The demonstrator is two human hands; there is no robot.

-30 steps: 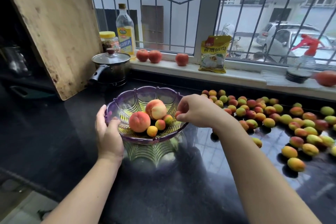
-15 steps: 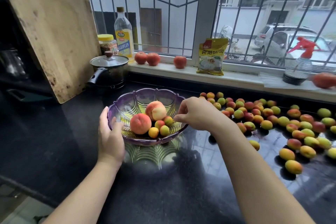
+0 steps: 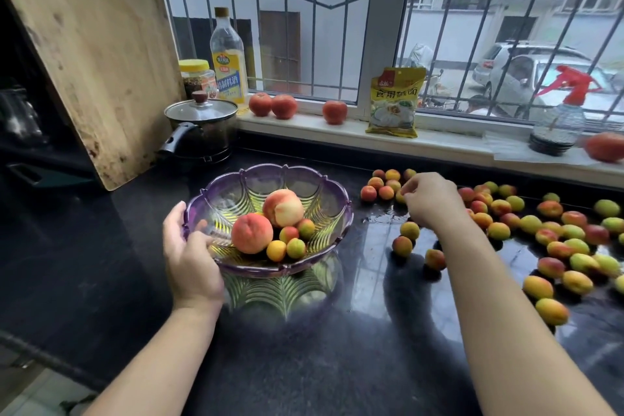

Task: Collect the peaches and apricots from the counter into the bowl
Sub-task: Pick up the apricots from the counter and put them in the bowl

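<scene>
A purple glass bowl [image 3: 332, 209] stands on the black counter [image 3: 304, 365] and holds two peaches [image 3: 251, 232] and several small apricots [image 3: 290, 243]. My left hand [image 3: 189, 253] grips the bowl's near left rim, thumb inside the rim. My right hand [image 3: 432, 201] hovers over the apricots to the right of the bowl, fingers loosely curled, with nothing visible in it. Many loose apricots [image 3: 547, 233] lie scattered across the counter's right side, several [image 3: 410, 230] just below my right wrist.
A lidded black pot [image 3: 202, 128] and a leaning wooden board [image 3: 91, 54] stand behind the bowl on the left. The windowsill carries an oil bottle [image 3: 228, 57], a jar, tomatoes [image 3: 283, 106], a yellow packet [image 3: 393, 103] and a spray bottle [image 3: 560, 115].
My right hand has left the bowl and moved right over the loose apricots. One more apricot lies in the bowl. My left hand stays on the rim.
</scene>
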